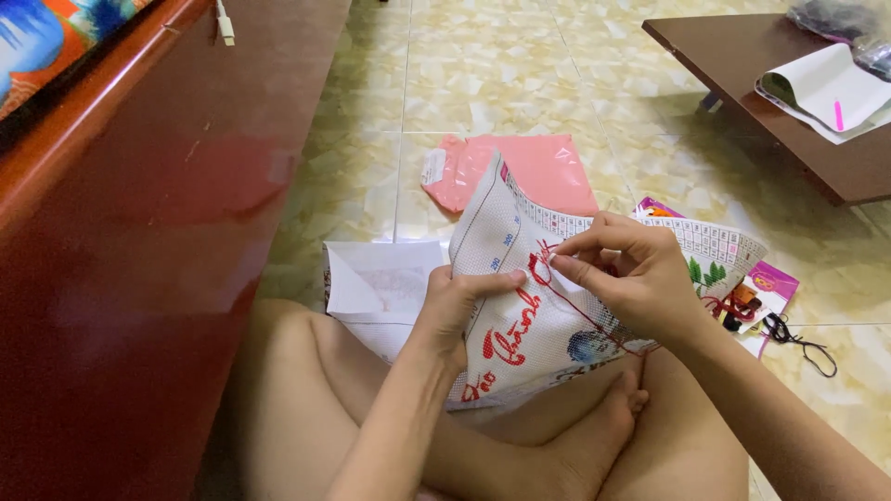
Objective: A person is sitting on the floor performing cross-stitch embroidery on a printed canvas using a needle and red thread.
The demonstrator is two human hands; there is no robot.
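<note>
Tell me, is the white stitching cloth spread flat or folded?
Folded and bunched. The stitching cloth curves up over the left hand, which grips its edge, while the right hand pinches near the red stitching.

White cross-stitch canvas (520, 315), red-lettered, folded upright over lap

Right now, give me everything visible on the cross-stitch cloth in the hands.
The cross-stitch cloth is white gridded canvas, limp and folded, held up over the person's crossed legs. Red stitched lettering runs across its face, with a small blue-grey motif lower right and a numbered grid border along the top edge. The left hand pinches its left side, thumb on the front. The right hand meets it at the top, fingertips pinched at the red stitching. A red thread trails down its face.
</note>
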